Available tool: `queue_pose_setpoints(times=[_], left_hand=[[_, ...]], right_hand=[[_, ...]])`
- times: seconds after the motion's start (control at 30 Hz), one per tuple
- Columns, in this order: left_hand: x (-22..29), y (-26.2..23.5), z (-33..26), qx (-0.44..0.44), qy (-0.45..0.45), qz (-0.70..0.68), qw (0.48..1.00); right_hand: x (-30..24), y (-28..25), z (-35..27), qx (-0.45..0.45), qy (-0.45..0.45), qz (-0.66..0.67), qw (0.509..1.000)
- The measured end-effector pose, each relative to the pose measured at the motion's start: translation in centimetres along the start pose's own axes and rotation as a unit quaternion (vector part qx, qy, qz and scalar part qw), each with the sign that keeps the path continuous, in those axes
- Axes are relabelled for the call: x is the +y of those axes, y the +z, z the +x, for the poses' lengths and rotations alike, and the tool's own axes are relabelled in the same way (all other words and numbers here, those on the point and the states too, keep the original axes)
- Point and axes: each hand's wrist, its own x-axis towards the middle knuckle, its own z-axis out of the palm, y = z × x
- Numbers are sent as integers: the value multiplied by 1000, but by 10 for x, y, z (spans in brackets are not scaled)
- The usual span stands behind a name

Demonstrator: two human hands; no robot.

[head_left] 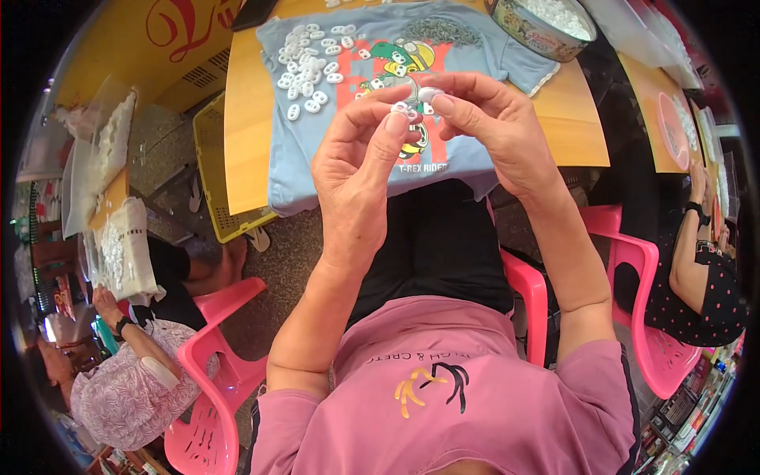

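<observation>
Both hands met above the blue shirt (317, 158) on the surface (245, 119): left hand (360, 170) and right hand (491, 127) pinched one small white piece (418, 99) between fingertips, near the loose white pieces (305, 67).

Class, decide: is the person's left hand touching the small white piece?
Touching. The head view shows the left hand pinching the small white piece at its fingertips, no gap visible.

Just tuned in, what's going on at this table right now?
A seated person holds a small white plastic piece pinched between the left hand and right hand, raised over a light blue shirt spread on the wooden table. A pile of white pieces lies on the shirt, and a round tin holds more.
</observation>
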Motion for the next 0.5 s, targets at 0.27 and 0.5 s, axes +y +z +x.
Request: queue_pose_setpoints(times=[0.27,0.5], left_hand=[[-13,-3,-2,-36,-6,24,999],[-5,2,-5,-45,-31,-17,998]], right_hand=[[5,1,-1,24,-57,-93,994],[5,7,-5,63,-62,-42,995]])
